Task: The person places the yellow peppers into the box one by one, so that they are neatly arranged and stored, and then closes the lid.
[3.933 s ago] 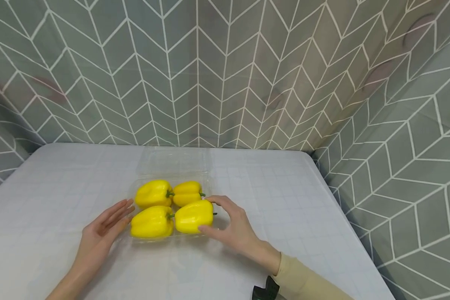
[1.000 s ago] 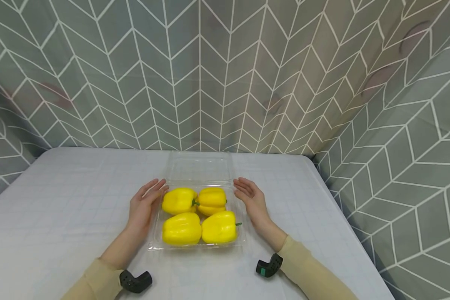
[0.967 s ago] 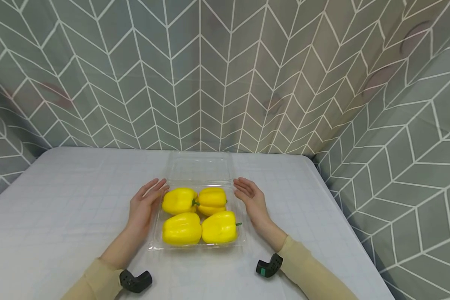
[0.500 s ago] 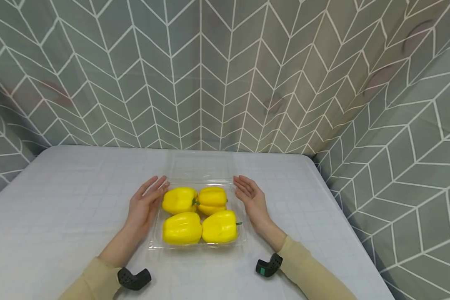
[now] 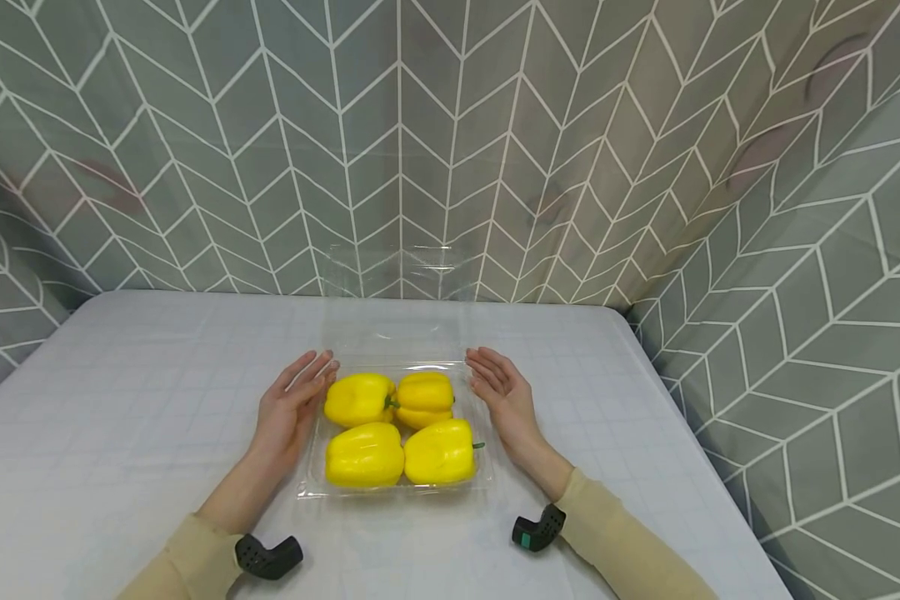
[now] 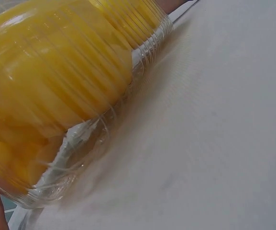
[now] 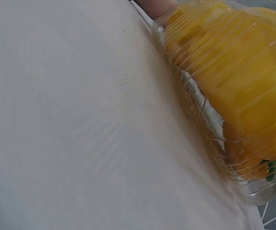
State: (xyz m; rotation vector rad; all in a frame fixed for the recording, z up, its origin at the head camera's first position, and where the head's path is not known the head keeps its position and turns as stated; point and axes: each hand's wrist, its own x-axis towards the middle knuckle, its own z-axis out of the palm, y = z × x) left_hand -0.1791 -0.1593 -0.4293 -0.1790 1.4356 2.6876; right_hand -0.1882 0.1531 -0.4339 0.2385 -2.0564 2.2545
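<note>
Several yellow bell peppers (image 5: 363, 455) lie in a clear plastic clamshell container (image 5: 321, 492), with green stems pointing right. Its transparent lid (image 5: 397, 327), hinged at the far side, stands partly raised and tilted. The left hand (image 5: 287, 410) is beside the container's left wall, fingers extended towards the hinge corner. Mirroring it, the right hand (image 5: 507, 404) sits along the right side with its fingertips at the other back corner. Whether the fingertips press the lid or only the base, I cannot tell. Ribbed plastic walls (image 6: 104, 120) show close up in the left wrist view.
A white cloth covers the table (image 5: 157, 375). Behind it and to the right hang grey curtains (image 5: 435, 150) with white chevron lines. Black wrist cameras (image 5: 268, 558) are on both beige sleeves (image 5: 630, 537).
The right hand has left the front right pepper, and the container has shifted right with both hands now at its sides. In the last half second the lid has swung upward from lying flat.
</note>
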